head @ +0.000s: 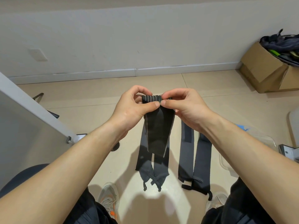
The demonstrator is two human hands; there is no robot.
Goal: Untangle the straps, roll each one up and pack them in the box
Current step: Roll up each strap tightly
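Black strap (157, 126) up in both hands, rolling barely begun: only the top edge turned over into a first fold. Rest hangs loose, above other straps (186, 156) laid flat and untangled on the floor, none rolled. Nothing packed, seemingly, though the clear box (262, 143) sits half hidden behind the right forearm. Left hand (131, 107) and right hand (186, 107) both pinch that fold, thumbs nearly touching at mid-width, forefingers curled over the top.
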